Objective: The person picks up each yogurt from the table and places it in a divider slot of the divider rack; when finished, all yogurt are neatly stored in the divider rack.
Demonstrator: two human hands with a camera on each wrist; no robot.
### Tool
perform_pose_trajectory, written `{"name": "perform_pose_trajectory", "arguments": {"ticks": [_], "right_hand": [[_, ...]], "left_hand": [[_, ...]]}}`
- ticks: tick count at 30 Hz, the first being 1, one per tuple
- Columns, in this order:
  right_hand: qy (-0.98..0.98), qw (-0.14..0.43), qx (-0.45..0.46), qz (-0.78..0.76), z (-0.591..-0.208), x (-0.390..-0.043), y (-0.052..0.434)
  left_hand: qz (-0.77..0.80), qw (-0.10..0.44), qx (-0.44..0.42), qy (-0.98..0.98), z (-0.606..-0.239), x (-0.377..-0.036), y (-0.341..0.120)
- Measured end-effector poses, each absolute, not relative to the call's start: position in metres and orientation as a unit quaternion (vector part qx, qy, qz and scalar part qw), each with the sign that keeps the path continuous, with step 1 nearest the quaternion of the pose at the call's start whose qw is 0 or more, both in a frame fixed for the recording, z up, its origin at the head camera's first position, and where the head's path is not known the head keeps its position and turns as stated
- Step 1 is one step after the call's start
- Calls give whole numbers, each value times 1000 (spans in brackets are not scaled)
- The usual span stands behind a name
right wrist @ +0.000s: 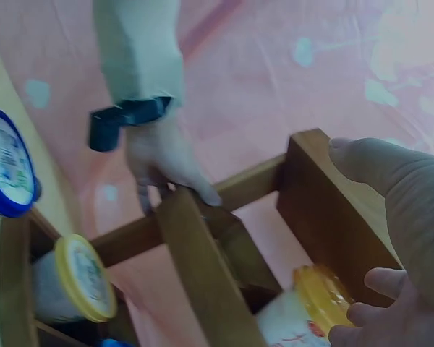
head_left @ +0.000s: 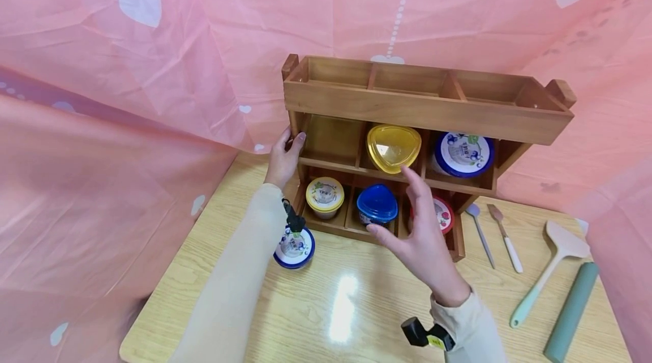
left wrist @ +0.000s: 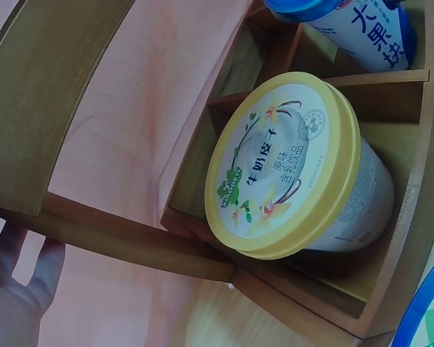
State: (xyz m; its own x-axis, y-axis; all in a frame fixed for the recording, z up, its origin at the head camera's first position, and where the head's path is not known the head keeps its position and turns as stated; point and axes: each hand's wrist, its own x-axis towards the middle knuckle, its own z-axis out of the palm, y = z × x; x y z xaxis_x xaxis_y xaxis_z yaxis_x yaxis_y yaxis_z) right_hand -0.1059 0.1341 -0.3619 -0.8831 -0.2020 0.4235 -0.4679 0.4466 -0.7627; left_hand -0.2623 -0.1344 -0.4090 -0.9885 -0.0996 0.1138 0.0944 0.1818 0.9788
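A three-tier wooden rack (head_left: 428, 97) stands at the back of the table. My left hand (head_left: 282, 162) grips the left side of its middle tier, thumb toward the front. My right hand (head_left: 425, 244) is held in front of the rack, thumb and fingers spread apart, with nothing between them. Just beyond its fingertips, the middle tier holds a yellow-lidded tub (head_left: 394, 148), with a round blue-rimmed tub (head_left: 464, 153) to its right. On the bottom tier sit a round yellow-rimmed tub (left wrist: 282, 166), a blue-lidded tub (head_left: 377, 203) and a red-rimmed tub (head_left: 444, 216), partly hidden by my right hand.
Another blue-rimmed tub (head_left: 295, 248) stands on the table by my left wrist. To the rack's right lie a purple-grey spoon (head_left: 480, 233), a small brown-headed spatula (head_left: 505, 235), a larger spatula (head_left: 552, 264) and a green roll (head_left: 571, 312). Pink cloth (head_left: 265, 23) hangs behind.
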Motion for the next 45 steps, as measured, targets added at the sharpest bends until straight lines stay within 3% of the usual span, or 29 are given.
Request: {"name": "perform_pose_trajectory", "arguments": {"ticks": [6,20,27,45], "right_hand": [[-846,144,228,459,-384,-97,127],[-862,18,210,460,-444,-73,106],[-858,-2,201,473,-467,-69,105],[-849,-53,178,494,-488,-71,97]], "left_hand": [[-647,56,5,-760,-387,-248,-132],[-638,74,12,-766,-420,-270,-136],[-646,54,8,-761,-388,-249,-132],[-644,54,14,-763,-388,-247,-131]]}}
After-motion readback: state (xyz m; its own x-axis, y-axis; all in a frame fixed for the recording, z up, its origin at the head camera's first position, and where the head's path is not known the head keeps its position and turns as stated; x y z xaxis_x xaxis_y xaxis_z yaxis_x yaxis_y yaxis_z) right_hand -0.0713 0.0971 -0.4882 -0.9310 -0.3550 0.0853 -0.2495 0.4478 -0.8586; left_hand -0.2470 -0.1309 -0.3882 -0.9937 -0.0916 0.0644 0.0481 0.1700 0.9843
